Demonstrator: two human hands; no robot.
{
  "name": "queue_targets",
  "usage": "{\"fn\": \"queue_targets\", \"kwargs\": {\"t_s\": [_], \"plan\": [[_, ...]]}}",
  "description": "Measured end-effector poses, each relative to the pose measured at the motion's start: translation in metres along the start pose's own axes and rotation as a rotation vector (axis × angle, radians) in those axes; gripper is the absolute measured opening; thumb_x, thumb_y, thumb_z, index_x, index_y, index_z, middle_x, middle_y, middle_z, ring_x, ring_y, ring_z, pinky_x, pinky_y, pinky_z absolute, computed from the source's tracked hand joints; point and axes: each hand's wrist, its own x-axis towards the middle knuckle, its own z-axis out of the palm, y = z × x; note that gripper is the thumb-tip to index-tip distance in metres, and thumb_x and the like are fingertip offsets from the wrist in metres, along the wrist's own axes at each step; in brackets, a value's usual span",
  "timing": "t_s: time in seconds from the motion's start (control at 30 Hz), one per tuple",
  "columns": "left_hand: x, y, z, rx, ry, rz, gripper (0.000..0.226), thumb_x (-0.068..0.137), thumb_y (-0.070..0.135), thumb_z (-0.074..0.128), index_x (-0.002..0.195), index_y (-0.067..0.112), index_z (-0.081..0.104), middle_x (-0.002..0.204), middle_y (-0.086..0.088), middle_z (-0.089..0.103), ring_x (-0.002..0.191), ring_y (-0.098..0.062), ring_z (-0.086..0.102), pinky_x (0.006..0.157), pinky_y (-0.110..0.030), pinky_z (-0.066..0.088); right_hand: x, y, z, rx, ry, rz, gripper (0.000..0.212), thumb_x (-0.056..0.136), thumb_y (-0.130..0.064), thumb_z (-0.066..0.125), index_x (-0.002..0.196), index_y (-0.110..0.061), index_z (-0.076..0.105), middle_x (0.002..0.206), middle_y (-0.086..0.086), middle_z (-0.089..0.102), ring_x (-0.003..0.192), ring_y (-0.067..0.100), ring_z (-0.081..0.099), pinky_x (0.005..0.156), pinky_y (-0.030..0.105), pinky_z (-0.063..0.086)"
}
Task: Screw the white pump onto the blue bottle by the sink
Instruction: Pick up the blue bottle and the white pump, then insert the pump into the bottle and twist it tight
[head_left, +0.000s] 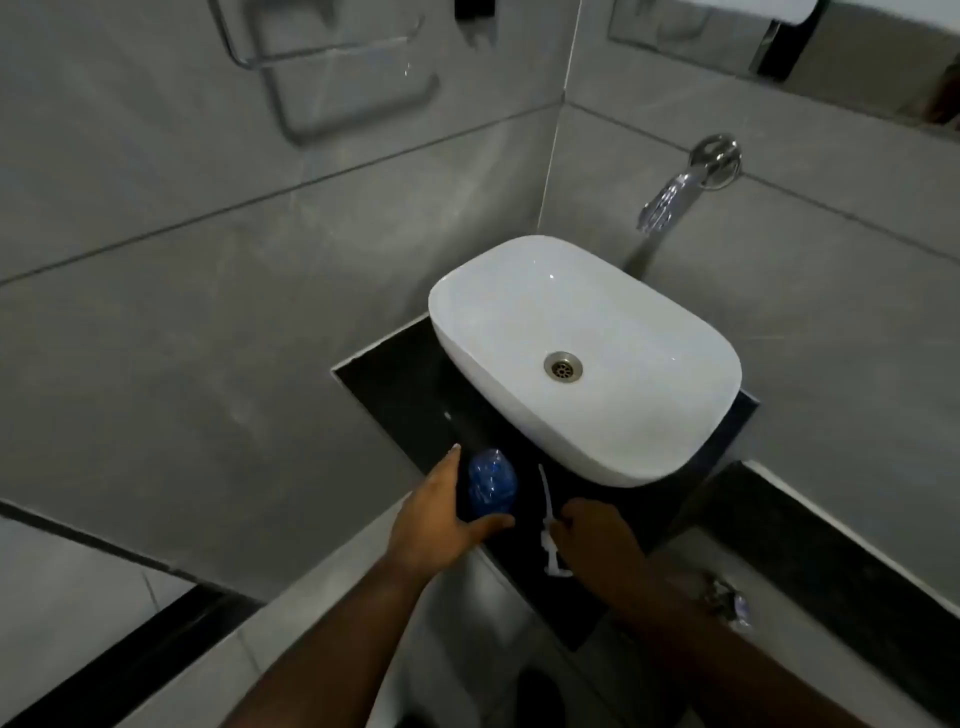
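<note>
A small blue bottle (491, 483) stands on the black counter (405, 379) just left of the white sink (582, 358). My left hand (441, 512) curves around the bottle's left and near side, fingers spread and thumb at its base; contact is unclear. The white pump (548, 525) lies on the counter to the bottle's right, its thin tube pointing away from me. My right hand (592, 530) rests on the pump's head end with fingers curled at it; whether it grips the pump is unclear.
A chrome tap (670, 200) juts from the tiled wall above the sink's far right. A metal towel rail (332, 67) hangs on the left wall. A chrome fitting (727, 603) sits low on the right. The counter's front edge is right below my hands.
</note>
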Motion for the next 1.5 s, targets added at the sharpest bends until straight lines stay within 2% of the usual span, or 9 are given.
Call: {"fn": "queue_targets", "kwargs": {"t_s": [0.13, 0.27, 0.43, 0.67, 0.77, 0.9, 1.03, 1.17, 1.5], "plan": [[0.008, 0.007, 0.006, 0.053, 0.03, 0.05, 0.118, 0.066, 0.076, 0.069, 0.156, 0.02, 0.016, 0.161, -0.003, 0.028, 0.147, -0.022, 0.026, 0.116, -0.035, 0.025, -0.001, 0.011, 0.013, -0.144, -0.082, 0.11, 0.043, 0.088, -0.054, 0.051, 0.093, -0.013, 0.063, 0.097, 0.007, 0.069, 0.089, 0.024, 0.065, 0.075, 0.034, 0.053], [0.022, 0.006, 0.01, 0.123, 0.083, 0.099, 0.119, 0.065, 0.077, 0.069, 0.155, 0.022, 0.016, 0.162, -0.002, 0.026, 0.149, -0.024, 0.021, 0.12, -0.043, 0.022, 0.006, 0.009, 0.021, -0.104, -0.1, 0.166, 0.054, 0.079, -0.065, 0.051, 0.091, -0.015, 0.066, 0.096, 0.006, 0.071, 0.088, 0.025, 0.067, 0.077, 0.038, 0.057], [0.035, 0.002, 0.014, 0.178, 0.065, 0.129, 0.122, 0.062, 0.082, 0.067, 0.155, 0.025, 0.013, 0.162, 0.0, 0.025, 0.15, -0.022, 0.019, 0.121, -0.045, 0.021, 0.011, 0.005, 0.029, -0.11, -0.078, 0.206, 0.04, 0.085, -0.052, 0.054, 0.095, -0.014, 0.063, 0.098, 0.007, 0.069, 0.092, 0.027, 0.066, 0.08, 0.04, 0.056], [0.038, -0.009, 0.022, 0.206, 0.089, 0.121, 0.138, 0.055, 0.093, 0.053, 0.156, 0.017, -0.001, 0.166, -0.003, 0.003, 0.152, -0.021, 0.0, 0.123, -0.045, 0.009, -0.006, 0.008, 0.012, 0.07, -0.026, 0.286, 0.031, 0.075, -0.047, 0.058, 0.061, -0.02, 0.055, 0.065, -0.002, 0.061, 0.062, 0.018, 0.062, 0.063, 0.034, 0.054], [0.041, -0.011, 0.021, 0.263, 0.062, 0.146, 0.136, 0.058, 0.094, 0.051, 0.156, 0.018, -0.006, 0.166, -0.002, -0.003, 0.152, -0.02, -0.005, 0.124, -0.046, 0.006, -0.012, 0.008, -0.006, 0.134, 0.033, 0.215, 0.036, 0.08, -0.035, 0.066, 0.053, -0.018, 0.049, 0.051, -0.006, 0.051, 0.045, 0.008, 0.049, 0.047, 0.026, 0.042], [0.044, -0.012, 0.021, 0.286, 0.061, 0.207, 0.132, 0.063, 0.092, 0.051, 0.156, 0.014, -0.001, 0.166, -0.004, -0.001, 0.151, -0.021, -0.004, 0.124, -0.046, 0.008, -0.019, -0.01, -0.041, 0.07, 0.105, 0.094, 0.035, 0.079, -0.041, 0.059, 0.058, -0.014, 0.05, 0.048, -0.004, 0.048, 0.043, 0.009, 0.044, 0.048, 0.032, 0.043], [0.045, -0.011, 0.023, 0.296, 0.088, 0.237, 0.132, 0.064, 0.094, 0.047, 0.156, 0.01, 0.002, 0.165, -0.009, 0.003, 0.152, -0.025, -0.002, 0.123, -0.048, 0.008, -0.017, -0.038, -0.077, -0.079, 0.102, -0.061, 0.038, 0.076, -0.053, 0.046, 0.08, -0.02, 0.064, 0.068, -0.004, 0.067, 0.063, 0.014, 0.064, 0.066, 0.039, 0.057], [0.046, -0.008, 0.023, 0.311, 0.106, 0.245, 0.136, 0.06, 0.099, 0.04, 0.156, 0.01, 0.0, 0.165, -0.01, 0.001, 0.152, -0.027, 0.0, 0.122, -0.049, 0.004, -0.006, -0.066, -0.104, -0.107, 0.022, -0.137, 0.032, 0.08, -0.041, 0.068, 0.104, -0.022, 0.059, 0.09, -0.002, 0.069, 0.079, 0.017, 0.067, 0.077, 0.038, 0.059], [0.05, -0.009, 0.023, 0.381, 0.105, 0.279, 0.133, 0.061, 0.1, 0.03, 0.155, 0.009, 0.011, 0.164, -0.013, 0.011, 0.151, -0.031, 0.007, 0.121, -0.056, 0.01, 0.016, -0.098, -0.121, -0.307, -0.001, -0.306, 0.021, 0.081, -0.036, 0.066, 0.093, -0.018, 0.065, 0.083, 0.0, 0.07, 0.072, 0.015, 0.064, 0.063, 0.025, 0.048]]}}
